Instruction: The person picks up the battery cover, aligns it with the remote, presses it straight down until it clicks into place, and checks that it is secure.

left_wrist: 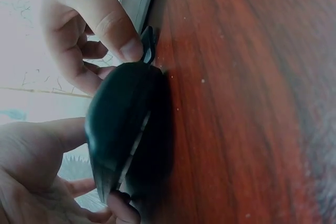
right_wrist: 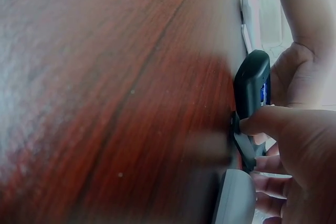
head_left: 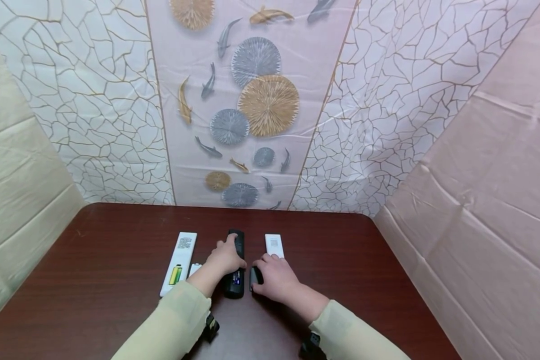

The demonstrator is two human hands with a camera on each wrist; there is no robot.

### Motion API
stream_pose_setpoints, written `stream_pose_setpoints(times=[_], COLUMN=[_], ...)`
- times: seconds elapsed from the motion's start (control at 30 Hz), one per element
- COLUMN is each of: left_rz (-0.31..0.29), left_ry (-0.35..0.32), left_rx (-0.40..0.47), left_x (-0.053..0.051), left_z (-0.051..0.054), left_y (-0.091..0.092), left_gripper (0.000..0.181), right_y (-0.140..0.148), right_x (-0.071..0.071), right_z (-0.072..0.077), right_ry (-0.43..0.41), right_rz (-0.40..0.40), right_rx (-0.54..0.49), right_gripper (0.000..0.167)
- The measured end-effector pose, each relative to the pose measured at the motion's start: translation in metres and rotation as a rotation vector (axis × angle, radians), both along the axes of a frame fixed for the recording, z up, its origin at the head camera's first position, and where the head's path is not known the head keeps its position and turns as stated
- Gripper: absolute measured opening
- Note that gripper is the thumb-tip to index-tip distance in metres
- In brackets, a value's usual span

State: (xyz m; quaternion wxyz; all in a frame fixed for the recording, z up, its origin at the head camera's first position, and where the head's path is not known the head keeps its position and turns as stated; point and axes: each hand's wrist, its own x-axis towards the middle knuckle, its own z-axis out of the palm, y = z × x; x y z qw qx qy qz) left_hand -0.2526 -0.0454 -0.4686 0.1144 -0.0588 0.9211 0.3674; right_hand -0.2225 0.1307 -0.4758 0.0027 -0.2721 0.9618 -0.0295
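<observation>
A long black remote control lies on the table, blue showing in an opening near its front end. My left hand grips it, thumb on one side and fingers on the other; in the left wrist view the remote tilts slightly off the wood. Just to its right, my right hand pinches a small dark cover between thumb and fingers. The cover stands on edge close beside the remote. Behind the right hand lies a white remote-like bar, partly hidden by that hand.
Left of the left hand lies a long white bar with a printed code and a green battery picture. A small white piece sits beside it, partly hidden by the left arm. Patterned cloth hangs behind the brown table.
</observation>
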Motion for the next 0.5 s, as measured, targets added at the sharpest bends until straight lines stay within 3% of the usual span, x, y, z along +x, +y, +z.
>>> stream_pose_setpoints(times=[0.13,0.3,0.5], left_rz=[0.003,0.002,0.042], left_ry=[0.001,0.018,-0.020], left_rx=[0.020,0.054,0.159], left_x=[-0.002,-0.006,-0.008], left_z=[-0.001,-0.003,-0.003], left_y=[-0.001,-0.006,-0.015], left_gripper=[0.087,0.064,0.052], right_y=[0.000,0.000,-0.002], right_x=[0.001,0.002,0.002], right_z=[0.000,0.002,0.001], right_ry=[0.009,0.021,-0.002], right_rz=[0.002,0.009,-0.006], right_rx=[-0.001,-0.008,-0.025], right_gripper=[0.050,0.049,0.050])
